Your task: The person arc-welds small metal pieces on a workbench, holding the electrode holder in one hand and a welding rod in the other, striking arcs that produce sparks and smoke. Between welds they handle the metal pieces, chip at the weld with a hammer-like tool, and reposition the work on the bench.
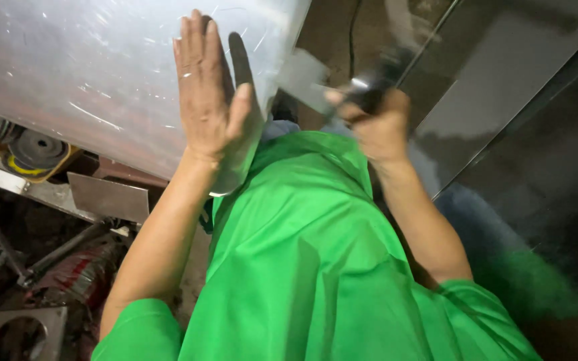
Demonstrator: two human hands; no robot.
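My left hand (pixel 205 83) lies flat with fingers together and thumb out against a large shiny curved metal sheet (pixel 88 73) at the upper left. My right hand (pixel 379 124) is closed around a dark-handled tool (pixel 376 83). Its flat grey blade (pixel 306 79) points left toward the sheet's right edge. The blade and handle are blurred. A green shirt (pixel 302 267) fills the lower middle of the view.
Dark polished metal panels (pixel 523 100) stand at the right. Grinding discs (pixel 31 150) and a metal ledge (pixel 48 190) sit below the sheet at the left. Rods, a reddish part (pixel 75 274) and a plate with a round hole (pixel 21 331) lie on the dirty floor.
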